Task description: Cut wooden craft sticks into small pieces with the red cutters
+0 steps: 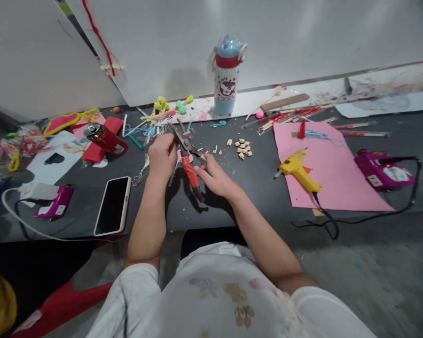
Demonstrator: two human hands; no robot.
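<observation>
My right hand [216, 177] grips a pair of pliers [189, 170] with red on the handle; the thumb lies against the red part. The jaws point up and left, toward my left hand [162, 157]. That hand is closed in a fist right beside the jaws, and whatever its fingers hold is hidden. A pale bit of wood [203, 161] shows at my right fingertips. Several short, pale wooden pieces [244, 149] lie on the dark table [239, 188] beyond my right hand.
A water bottle [227, 77] stands at the back. To the right, a yellow glue gun [299, 171] rests on pink paper [341, 183] beside a purple power box [384, 171]. Leftward are a phone [113, 205], a tilted red can [105, 139], another purple box [58, 202] and craft scraps.
</observation>
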